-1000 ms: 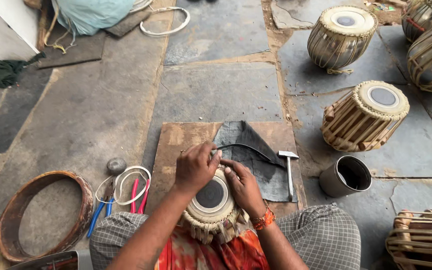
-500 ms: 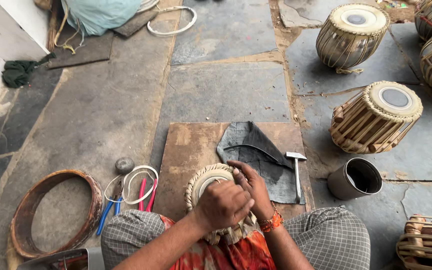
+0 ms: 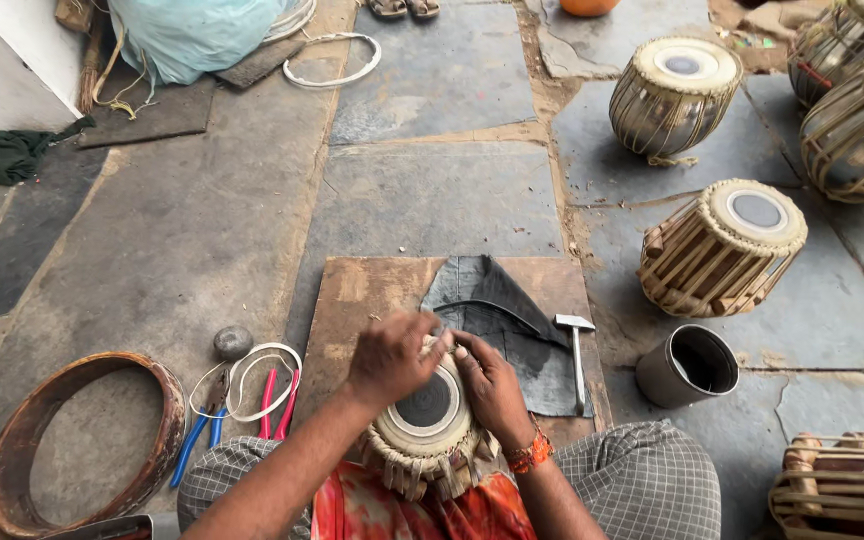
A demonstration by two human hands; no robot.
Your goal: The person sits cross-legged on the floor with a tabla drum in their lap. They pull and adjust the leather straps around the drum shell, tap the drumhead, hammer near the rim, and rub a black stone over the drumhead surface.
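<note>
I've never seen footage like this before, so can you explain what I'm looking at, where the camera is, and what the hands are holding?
The camera sits on a person's head and looks down at their own two bare hands. The person sits on a stone floor with a small drum in their lap. The left hand and the right hand both rest on its upper rim. In front lies a wooden board with a dark cloth and a small hammer on it. Pliers lie to the left, a metal cup to the right, and more drums stand beyond.
</note>
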